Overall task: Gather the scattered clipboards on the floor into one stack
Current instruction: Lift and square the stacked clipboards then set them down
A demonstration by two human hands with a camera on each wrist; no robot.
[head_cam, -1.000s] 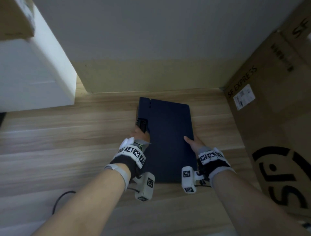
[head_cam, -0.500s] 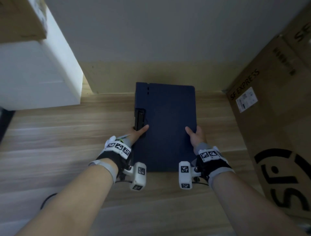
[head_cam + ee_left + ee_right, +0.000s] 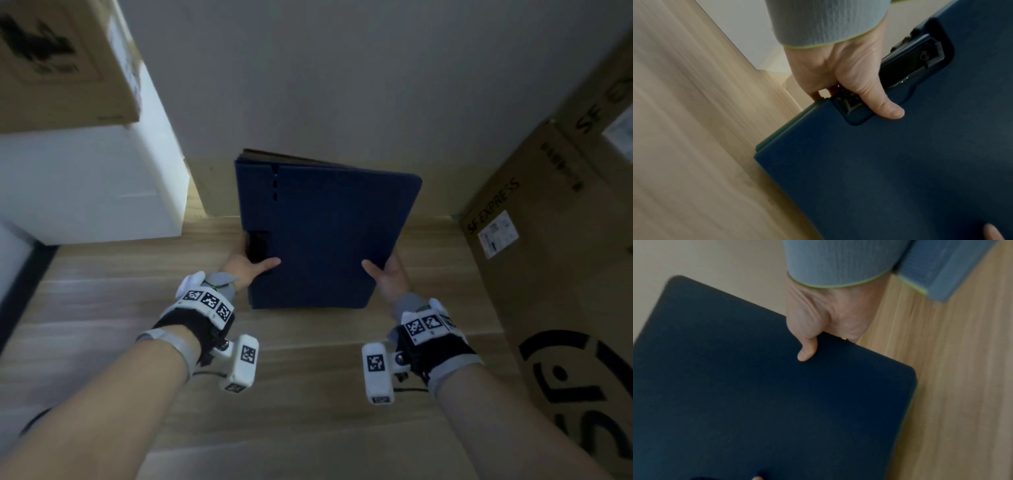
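Above the wood floor (image 3: 102, 325), by wall (image 3: 342, 85) and boxes (image 3: 555, 257), clipboards (image 3: 325, 240) are gripped by left hand (image 3: 245, 265) and right hand (image 3: 388, 274); fingers underneath are hidden.

fingers (image 3: 816, 95) hidden beneath clipboards (image 3: 890, 162)

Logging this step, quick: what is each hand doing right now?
Left hand: grips the clip edge of the clipboard stack, thumb on top.
Right hand: grips the stack's opposite edge, thumb on top.

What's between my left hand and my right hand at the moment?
The stack of dark blue clipboards, shown in the head view: left hand grips its clip edge, right hand grips the opposite edge.
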